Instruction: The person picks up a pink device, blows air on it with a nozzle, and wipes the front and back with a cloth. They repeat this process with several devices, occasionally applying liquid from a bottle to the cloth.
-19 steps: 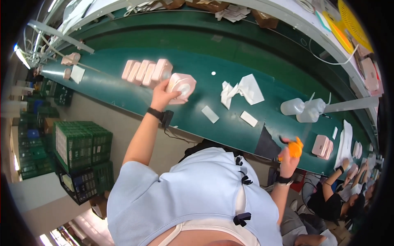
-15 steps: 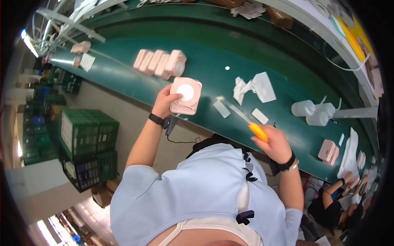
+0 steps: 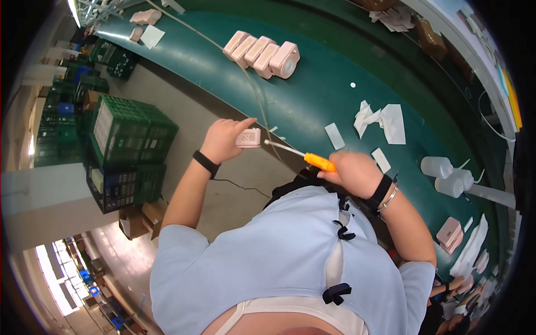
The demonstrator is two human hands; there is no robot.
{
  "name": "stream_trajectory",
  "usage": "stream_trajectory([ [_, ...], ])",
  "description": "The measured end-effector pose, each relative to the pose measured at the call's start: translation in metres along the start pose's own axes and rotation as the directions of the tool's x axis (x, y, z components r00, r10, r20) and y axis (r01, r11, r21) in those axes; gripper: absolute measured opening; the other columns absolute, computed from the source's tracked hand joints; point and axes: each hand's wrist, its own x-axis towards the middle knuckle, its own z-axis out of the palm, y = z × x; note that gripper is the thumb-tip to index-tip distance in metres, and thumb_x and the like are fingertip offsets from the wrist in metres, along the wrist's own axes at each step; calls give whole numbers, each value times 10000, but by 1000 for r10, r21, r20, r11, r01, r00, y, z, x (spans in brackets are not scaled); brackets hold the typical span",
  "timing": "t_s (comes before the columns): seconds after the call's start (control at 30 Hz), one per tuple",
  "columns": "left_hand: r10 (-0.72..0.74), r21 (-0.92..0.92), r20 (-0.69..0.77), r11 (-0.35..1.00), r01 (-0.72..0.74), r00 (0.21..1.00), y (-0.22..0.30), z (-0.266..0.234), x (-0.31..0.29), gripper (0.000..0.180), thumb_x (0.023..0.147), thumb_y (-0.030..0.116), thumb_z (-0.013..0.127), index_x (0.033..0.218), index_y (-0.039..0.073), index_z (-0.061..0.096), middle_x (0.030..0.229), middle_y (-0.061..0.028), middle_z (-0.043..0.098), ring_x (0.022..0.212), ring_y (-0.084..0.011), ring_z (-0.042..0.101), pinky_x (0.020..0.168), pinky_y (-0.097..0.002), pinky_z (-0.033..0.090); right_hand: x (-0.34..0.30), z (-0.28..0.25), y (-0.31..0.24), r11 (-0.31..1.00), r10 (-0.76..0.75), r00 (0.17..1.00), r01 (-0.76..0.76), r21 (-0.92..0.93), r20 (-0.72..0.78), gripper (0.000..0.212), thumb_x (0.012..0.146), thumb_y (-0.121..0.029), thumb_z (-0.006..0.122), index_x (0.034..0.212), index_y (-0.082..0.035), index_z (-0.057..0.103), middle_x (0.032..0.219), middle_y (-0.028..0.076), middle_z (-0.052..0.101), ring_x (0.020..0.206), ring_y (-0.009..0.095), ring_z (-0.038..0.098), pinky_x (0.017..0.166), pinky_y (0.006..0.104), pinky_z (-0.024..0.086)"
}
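Note:
My left hand (image 3: 222, 139) is closed around a small pink boxy device (image 3: 249, 138), turned so that a narrow side with a marked pale patch shows. In my right hand (image 3: 357, 174) is an orange-handled tool (image 3: 320, 162) with a thin metal shaft and a small pale tip. That tip points at the device's right end, just beside it; whether they touch I cannot tell. Both hands are over the table's near edge. Beyond them, several similar pink devices (image 3: 262, 54) stand in a row on the green table (image 3: 312, 84).
White cloths (image 3: 392, 124), two pale flat blocks (image 3: 335, 136) and a small white disc (image 3: 353, 85) lie on the table. Translucent squeeze bottles (image 3: 436, 167) and another pink device (image 3: 449, 234) are at right, near a co-worker's hands (image 3: 460, 283). Green crates (image 3: 134, 131) stand left. A cable crosses the table edge.
My left hand has tilted the pink device from its round white face to a narrow side. The tool has swung left, bringing its tip to the device. The view has shifted.

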Motion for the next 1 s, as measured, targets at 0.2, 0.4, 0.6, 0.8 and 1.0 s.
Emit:
stream_trajectory([
  [0.2,60,-686,264,713,144,963,-46,-2,-16,728,777,104,721,1437,97,415,1159,-98,654,1049,-242,632,886,-375,507,13,-11,36,1000,22,992,-20,-14,126,474,861,-499,613,823,-27,621,746,167,624,720,357,616,648,458,479],
  [0.4,-227,-933,359,-108,343,905,-37,50,-52,624,911,259,592,1468,121,345,1190,-144,621,1053,-255,615,938,-378,498,1,-14,36,995,14,992,-26,94,124,484,862,-505,610,834,-22,628,738,174,618,725,359,600,660,451,472],
  [0.6,-47,-525,463,-820,230,885,-29,80,-54,501,952,379,519,1356,86,478,1193,-129,609,1057,-254,613,871,-386,542,-19,-5,19,984,-52,994,33,176,99,437,842,-462,648,833,-27,612,759,169,612,714,357,596,639,443,465],
  [0.8,-357,-729,433,-679,89,828,-8,88,-34,443,925,368,560,1244,62,532,1191,-130,572,1011,-272,615,754,-409,579,-37,-2,-5,999,-30,1000,31,36,-9,413,854,-449,638,842,-38,605,797,150,620,712,362,610,617,450,481],
  [1.0,216,-1,438,-971,240,873,35,71,-20,434,896,357,593,1204,55,541,1141,-119,533,983,-263,610,710,-387,586,-64,3,18,997,22,996,-15,82,-85,381,842,-427,657,808,-55,584,792,135,618,709,353,614,606,436,486],
])
